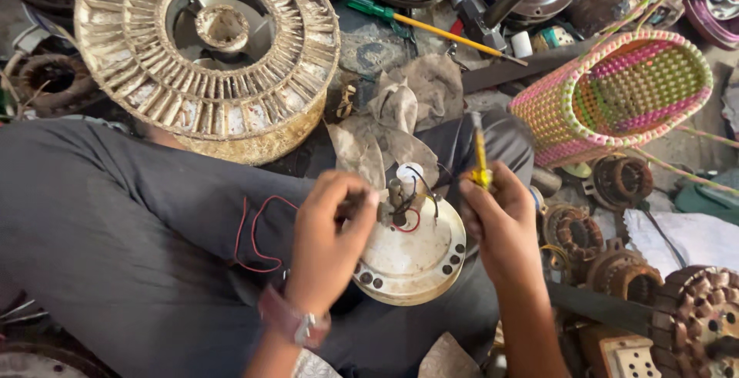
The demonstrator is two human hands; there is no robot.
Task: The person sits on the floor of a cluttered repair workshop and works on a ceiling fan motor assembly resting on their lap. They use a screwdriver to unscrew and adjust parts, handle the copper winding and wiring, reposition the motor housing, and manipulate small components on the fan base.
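Observation:
A round cream fan motor housing (412, 259) with a short shaft and red and black wires (254, 235) rests on my lap, over grey trousers. My left hand (331, 232), with a watch on the wrist, pinches the wires beside the shaft at the housing's top. To the right of the housing, my right hand (500, 220) is closed around a yellow-handled screwdriver (479, 158) that points upward.
A large dusty finned stator ring (208, 51) lies at upper left. A pink and green woven basket (616, 93) lies on its side at upper right. A green and yellow screwdriver (431, 28), rags (400, 116) and several copper-wound motor parts (608, 247) crowd the floor.

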